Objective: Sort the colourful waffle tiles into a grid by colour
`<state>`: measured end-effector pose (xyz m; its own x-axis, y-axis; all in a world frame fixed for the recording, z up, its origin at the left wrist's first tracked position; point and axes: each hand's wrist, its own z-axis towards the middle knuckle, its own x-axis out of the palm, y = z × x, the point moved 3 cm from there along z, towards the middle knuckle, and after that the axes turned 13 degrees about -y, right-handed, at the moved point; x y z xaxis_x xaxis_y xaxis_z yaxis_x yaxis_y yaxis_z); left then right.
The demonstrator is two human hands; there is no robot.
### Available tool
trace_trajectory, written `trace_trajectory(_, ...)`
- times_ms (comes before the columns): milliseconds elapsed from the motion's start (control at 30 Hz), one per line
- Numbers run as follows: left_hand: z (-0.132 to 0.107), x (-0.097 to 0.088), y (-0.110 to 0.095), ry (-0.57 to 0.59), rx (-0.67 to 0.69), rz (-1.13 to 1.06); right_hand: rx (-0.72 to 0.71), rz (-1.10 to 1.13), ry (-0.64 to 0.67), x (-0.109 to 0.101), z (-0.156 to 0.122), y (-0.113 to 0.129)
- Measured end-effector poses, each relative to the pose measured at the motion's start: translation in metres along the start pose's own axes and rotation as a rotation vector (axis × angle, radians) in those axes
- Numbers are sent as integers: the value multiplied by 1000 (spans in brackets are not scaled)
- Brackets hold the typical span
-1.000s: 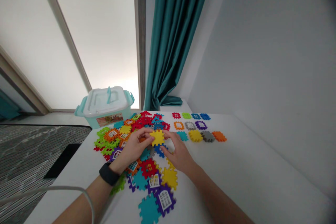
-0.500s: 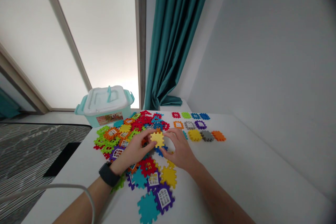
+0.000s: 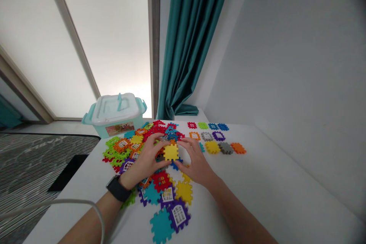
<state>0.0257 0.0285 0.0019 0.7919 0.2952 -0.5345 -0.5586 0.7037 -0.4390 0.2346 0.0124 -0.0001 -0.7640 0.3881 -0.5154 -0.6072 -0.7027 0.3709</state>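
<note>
A yellow toothed square tile (image 3: pixel 171 152) stands upright between my two hands above a heap of coloured plastic tiles (image 3: pixel 137 146). My left hand (image 3: pixel 144 162), with a black watch on its wrist, pinches the tile's left side. On the tile's right side my right hand (image 3: pixel 195 160) closes its fingers. An orange piece shows just behind the tile's top edge; whether it is joined to the tile I cannot tell. Both forearms rest over the white table (image 3: pixel 257 183).
Separate tiles lie in rows to the right of the hands (image 3: pixel 213 137). More tiles, teal, purple and yellow (image 3: pixel 171 213), lie near me. A teal lidded storage box (image 3: pixel 116 114) stands at the back left. A teal curtain (image 3: pixel 188 45) hangs behind; a grey wall runs along the right.
The yellow tile has tipped more upright and dropped slightly between the hands. Both hands have shifted a little forward over the heap.
</note>
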Motion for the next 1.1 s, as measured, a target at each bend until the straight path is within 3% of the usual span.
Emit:
trace_trajectory(300, -3, 3, 2, 27, 5, -24, 33, 35, 93, 1, -1, -5)
trace_trajectory(700, -3, 4, 2, 110, 13, -10, 76, 60, 103, 0, -1, -8)
trace_trajectory(1100, 4, -4, -8, -7, -25, -16, 116, 123, -16, 4, 0, -5)
